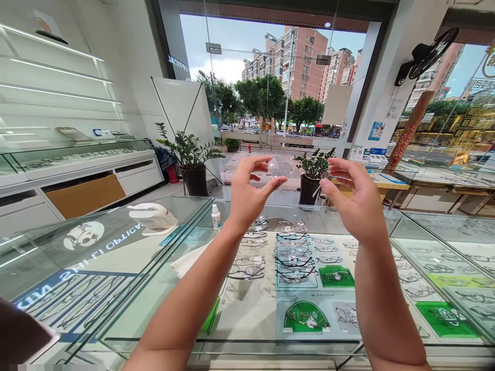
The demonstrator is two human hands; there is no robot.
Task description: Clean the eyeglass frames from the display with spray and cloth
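Note:
A pair of thin-framed eyeglasses (280,168) is held up in the air above the glass display case (247,206). My left hand (253,188) is closed on its left side, thumb and fingers at the rim of a lens. On the other side my right hand (353,198) pinches the eyeglasses, thumb below and fingers above. Clear lenses and a fine rim make the frame's outline hard to follow against the window. Below my hands, rows of eyeglass frames (294,257) lie inside the case.
A small white spray bottle (216,217) and a white cloth (189,262) are on the glass left of my left forearm. Farther left stands a white device (152,217). Potted plants (194,178) stand before the glass doors, and a black fan (429,56) hangs at the right.

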